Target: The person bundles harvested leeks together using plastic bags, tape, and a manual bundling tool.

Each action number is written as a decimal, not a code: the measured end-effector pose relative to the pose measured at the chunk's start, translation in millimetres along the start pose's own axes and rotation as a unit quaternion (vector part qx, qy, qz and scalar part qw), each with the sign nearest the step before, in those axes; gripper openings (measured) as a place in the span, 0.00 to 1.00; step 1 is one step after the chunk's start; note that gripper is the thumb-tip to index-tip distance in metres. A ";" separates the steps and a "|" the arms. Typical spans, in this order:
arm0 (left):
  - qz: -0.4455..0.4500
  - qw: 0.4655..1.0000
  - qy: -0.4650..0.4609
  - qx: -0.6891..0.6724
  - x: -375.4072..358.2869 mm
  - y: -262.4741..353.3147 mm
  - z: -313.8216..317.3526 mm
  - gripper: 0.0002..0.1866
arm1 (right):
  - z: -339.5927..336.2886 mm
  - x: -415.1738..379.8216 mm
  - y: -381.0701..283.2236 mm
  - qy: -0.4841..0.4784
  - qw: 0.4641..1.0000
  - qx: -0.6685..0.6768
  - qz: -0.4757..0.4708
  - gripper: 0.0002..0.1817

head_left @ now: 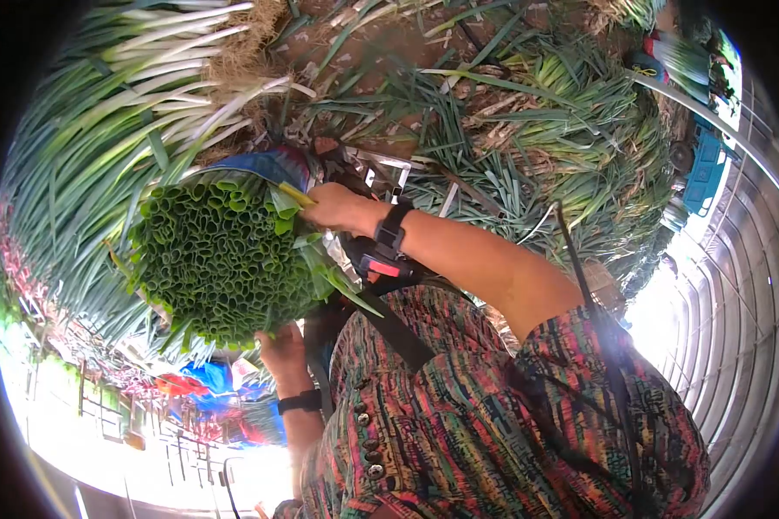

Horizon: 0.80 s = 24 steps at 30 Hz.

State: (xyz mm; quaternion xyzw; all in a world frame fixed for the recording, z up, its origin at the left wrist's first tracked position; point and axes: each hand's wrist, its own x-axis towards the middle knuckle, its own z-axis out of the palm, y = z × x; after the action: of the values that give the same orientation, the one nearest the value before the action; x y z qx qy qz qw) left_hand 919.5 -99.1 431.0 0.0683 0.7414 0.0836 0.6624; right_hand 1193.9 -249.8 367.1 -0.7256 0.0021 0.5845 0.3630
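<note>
A thick round bundle of green onions [225,259] faces me with its hollow, cut leaf ends, and a blue wrap [255,163] shows along its upper edge. Against the bundle's lower edge is my left hand [281,348], its fingers curled at the leaves and partly hidden by them. My right hand [336,208] is closed at the bundle's upper right side, pinching a yellowish leaf [296,195]. Loose green leaves [325,268] stick out between the bundle and my body. Both wrists wear black bands.
Long green onions with white stems [173,86] lie piled at the upper left, roots toward the middle. Another heap of green onions [571,130] covers the upper right. A metal frame [398,169] stands behind my right hand. A blue vehicle [705,169] is at the far right.
</note>
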 end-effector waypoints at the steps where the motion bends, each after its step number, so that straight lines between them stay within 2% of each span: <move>1: 0.002 1.000 0.007 0.007 -0.4 0.4 0.7 0.17 | -5.5 -5.8 -0.6 -0.014 1.000 -0.021 -0.001 0.17; 4: -0.001 1.000 -0.008 0.019 -0.4 0.0 1.9 0.17 | -33.7 -29.9 -27.5 0.030 0.998 0.043 -0.041 0.18; 5: -0.002 1.000 -0.018 0.022 -0.3 0.5 0.7 0.17 | -44.6 -34.1 -39.4 0.025 0.997 0.064 -0.027 0.18; 8: 0.011 0.999 0.004 0.042 7.4 -3.5 -11.5 0.17 | -58.0 -17.9 -42.1 0.066 0.990 0.048 -0.119 0.14; 9: -0.019 0.999 0.023 0.038 10.1 -2.6 -15.5 0.18 | -56.0 -15.2 -43.7 0.071 0.986 0.106 -0.104 0.14; 11: -0.022 0.999 0.009 0.023 15.5 -5.0 -22.8 0.18 | -50.1 -7.4 -48.3 0.080 0.969 0.219 -0.074 0.13; 13: -0.024 1.000 0.005 0.012 16.1 -5.0 -23.3 0.19 | -38.6 4.8 -43.1 0.068 0.908 0.402 -0.100 0.13; 15: -0.025 1.000 0.011 0.005 14.6 -7.7 -21.6 0.20 | -27.7 13.7 -39.8 0.036 0.824 0.547 -0.144 0.12; 19: -0.026 0.999 -0.026 -0.030 16.5 -10.2 -21.6 0.14 | -15.9 15.0 -47.9 0.034 0.739 0.669 -0.080 0.15; 22: -0.011 0.998 -0.057 -0.028 12.5 -9.9 -18.8 0.14 | -7.3 -29.3 -83.3 0.031 0.836 0.532 -0.131 0.18; 23: 0.060 0.980 -0.119 0.147 17.8 -11.7 -28.3 0.14 | -3.7 -49.8 -99.8 0.032 0.858 0.489 -0.153 0.19; 24: 0.150 0.928 -0.155 0.305 23.2 -13.5 -38.0 0.13 | -2.0 -65.6 -108.1 0.023 0.865 0.478 -0.150 0.19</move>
State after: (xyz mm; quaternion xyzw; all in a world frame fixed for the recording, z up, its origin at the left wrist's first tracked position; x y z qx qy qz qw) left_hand 879.3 -108.5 409.7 0.3896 0.6003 -0.0600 0.6959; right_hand 1221.1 -198.9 479.6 -0.4679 0.1802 0.4337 0.7487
